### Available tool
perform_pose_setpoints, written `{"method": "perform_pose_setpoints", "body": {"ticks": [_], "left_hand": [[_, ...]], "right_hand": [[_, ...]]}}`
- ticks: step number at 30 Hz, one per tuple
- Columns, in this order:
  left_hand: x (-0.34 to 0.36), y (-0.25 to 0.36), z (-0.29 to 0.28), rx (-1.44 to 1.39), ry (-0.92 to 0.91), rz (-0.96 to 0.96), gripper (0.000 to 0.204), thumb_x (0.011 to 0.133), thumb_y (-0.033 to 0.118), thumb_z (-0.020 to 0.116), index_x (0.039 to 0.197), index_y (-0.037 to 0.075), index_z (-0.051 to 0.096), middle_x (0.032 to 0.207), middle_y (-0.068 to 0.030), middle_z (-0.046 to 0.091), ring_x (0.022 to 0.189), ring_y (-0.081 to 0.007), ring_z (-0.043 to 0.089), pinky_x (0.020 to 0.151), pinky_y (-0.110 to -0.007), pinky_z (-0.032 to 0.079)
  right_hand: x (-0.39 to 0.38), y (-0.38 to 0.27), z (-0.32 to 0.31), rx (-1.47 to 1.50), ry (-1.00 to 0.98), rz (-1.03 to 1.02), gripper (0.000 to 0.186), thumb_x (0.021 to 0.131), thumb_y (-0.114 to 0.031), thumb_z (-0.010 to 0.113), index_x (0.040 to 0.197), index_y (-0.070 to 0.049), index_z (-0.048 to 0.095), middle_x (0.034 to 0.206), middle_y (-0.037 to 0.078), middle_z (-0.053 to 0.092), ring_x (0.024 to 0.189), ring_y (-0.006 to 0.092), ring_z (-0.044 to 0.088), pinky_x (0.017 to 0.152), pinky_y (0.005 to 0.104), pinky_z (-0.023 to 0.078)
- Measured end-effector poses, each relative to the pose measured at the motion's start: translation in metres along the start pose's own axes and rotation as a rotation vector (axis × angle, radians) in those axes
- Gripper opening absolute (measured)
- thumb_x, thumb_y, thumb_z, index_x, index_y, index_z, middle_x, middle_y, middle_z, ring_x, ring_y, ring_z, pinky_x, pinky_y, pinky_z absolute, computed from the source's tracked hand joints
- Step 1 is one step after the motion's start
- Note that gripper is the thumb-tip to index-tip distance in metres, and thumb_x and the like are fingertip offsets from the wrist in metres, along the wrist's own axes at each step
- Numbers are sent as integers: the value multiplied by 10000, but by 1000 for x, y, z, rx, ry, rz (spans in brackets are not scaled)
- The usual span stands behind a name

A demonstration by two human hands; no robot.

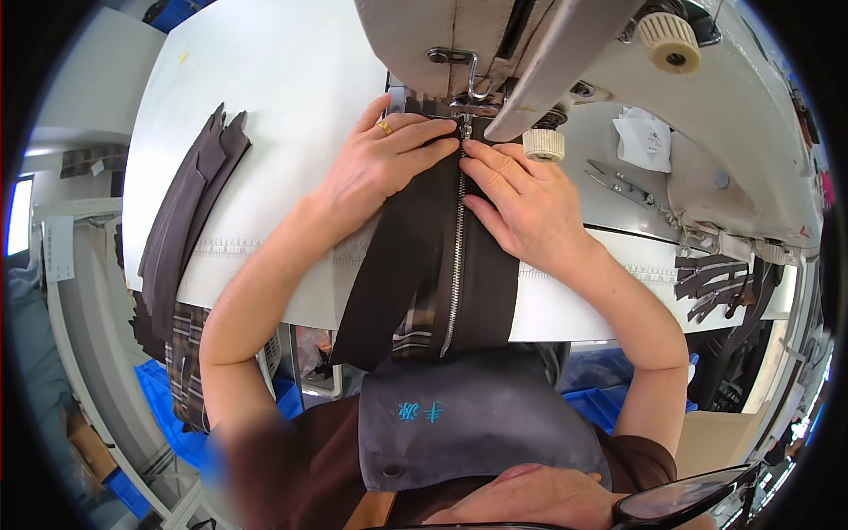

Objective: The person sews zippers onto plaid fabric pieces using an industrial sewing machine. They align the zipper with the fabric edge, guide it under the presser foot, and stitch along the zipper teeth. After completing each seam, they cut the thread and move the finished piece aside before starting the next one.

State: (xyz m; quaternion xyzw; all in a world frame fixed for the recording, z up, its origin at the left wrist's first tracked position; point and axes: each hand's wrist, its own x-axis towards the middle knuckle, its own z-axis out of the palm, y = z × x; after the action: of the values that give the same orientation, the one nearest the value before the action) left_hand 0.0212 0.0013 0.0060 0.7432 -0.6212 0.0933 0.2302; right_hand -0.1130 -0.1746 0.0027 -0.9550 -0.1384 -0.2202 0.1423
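Observation:
A dark brown fabric piece (488,291) with a metal zipper (457,274) down it lies under the sewing machine's presser foot (468,113), its lower end over the table edge with plaid fabric showing. My left hand (384,159) rests on it left of the zipper, fingertips beside the foot, fingers laid out, a ring on one. My right hand (521,199) lies on the fabric right of the zipper, fingers extended and slightly bent, tips along the zipper tape just below the foot.
The machine body (724,115) overhangs the white table (194,71). Dark fabric strips (181,212) lie left; short zipper pieces (707,283) lie right. Scissors (618,181) and a white packet (642,139) sit beside the machine. Blue bins (168,411) are below the table.

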Motion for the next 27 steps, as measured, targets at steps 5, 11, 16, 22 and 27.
{"method": "perform_pose_setpoints", "body": {"ticks": [5,11,16,22,27], "left_hand": [[1,-1,2,-22,12,-5,325,757,88,547,1063,80,658,1152,-29,614,1026,-181,570,1039,-461,318],[-2,-4,6,-7,-1,2,380,739,89,580,1115,84,637,1189,-28,610,1063,-183,564,1047,-495,303],[-1,9,-12,26,-182,-53,624,675,50,646,1279,161,531,1307,-42,539,1163,-209,520,1060,-577,255],[-8,13,-7,84,-196,-59,690,657,22,667,1304,207,514,1362,-55,487,1224,-225,466,1060,-585,249],[-9,14,-4,76,-159,-70,661,663,19,664,1285,200,533,1349,-54,498,1223,-232,455,1046,-603,246]], "right_hand": [[0,0,-1,9,-6,5,360,739,-209,709,1048,-55,609,1026,34,589,970,227,524,802,342,453],[0,0,-1,13,2,-3,360,740,-204,708,1048,-47,610,1040,36,590,976,230,523,813,345,454],[-2,0,1,-1,17,3,333,747,-199,707,1034,-52,623,1030,39,604,972,231,527,824,346,457],[0,22,-5,339,136,201,248,780,-131,655,1008,-35,629,956,112,620,909,284,552,786,385,446],[26,49,9,438,79,288,171,801,-102,604,945,-12,627,852,167,629,801,349,568,717,414,450]]}}
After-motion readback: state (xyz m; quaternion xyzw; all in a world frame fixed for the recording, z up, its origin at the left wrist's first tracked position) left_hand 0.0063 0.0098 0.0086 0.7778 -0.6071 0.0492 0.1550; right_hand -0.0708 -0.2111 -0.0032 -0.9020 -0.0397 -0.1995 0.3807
